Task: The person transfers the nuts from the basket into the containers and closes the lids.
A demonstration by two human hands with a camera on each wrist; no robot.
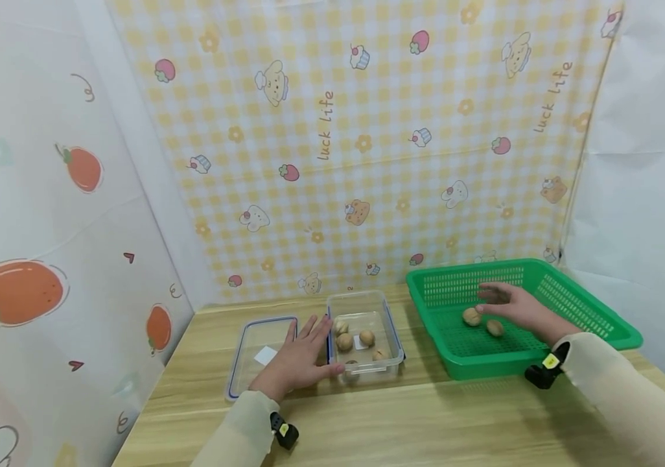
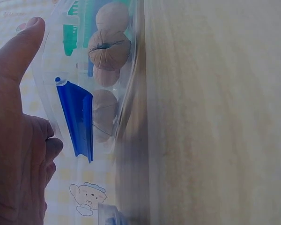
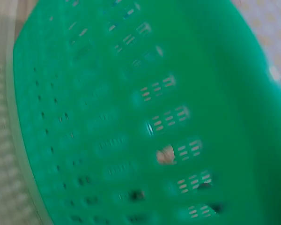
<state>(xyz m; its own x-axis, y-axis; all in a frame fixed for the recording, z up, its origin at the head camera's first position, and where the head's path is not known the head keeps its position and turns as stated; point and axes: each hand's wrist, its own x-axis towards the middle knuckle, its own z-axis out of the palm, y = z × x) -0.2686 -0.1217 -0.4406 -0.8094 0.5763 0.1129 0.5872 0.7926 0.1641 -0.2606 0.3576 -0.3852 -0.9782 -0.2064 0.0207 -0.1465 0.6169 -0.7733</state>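
Observation:
My left hand (image 1: 303,360) lies with its fingers spread against the left side of a clear plastic box (image 1: 392,331). Inside the box are several walnuts (image 1: 367,338); in the left wrist view they show through its wall, beside a blue locking flap (image 2: 77,119). Over a green basket (image 1: 466,370) my right hand (image 1: 519,308) hangs with loosely bent fingers and a gap between thumb and fingers. Just below its thumb is a walnut (image 1: 472,316), and another walnut (image 1: 495,328) lies beside that one. The right wrist view shows mostly the basket's slotted wall (image 3: 215,117), blurred.
A clear lid (image 1: 245,357) with a blue seal lies on the wooden table (image 1: 367,421), left of the box and partly behind my left hand. A yellow checked cloth (image 1: 321,194) hangs behind the table, and white patterned sheeting (image 1: 64,227) stands along the left.

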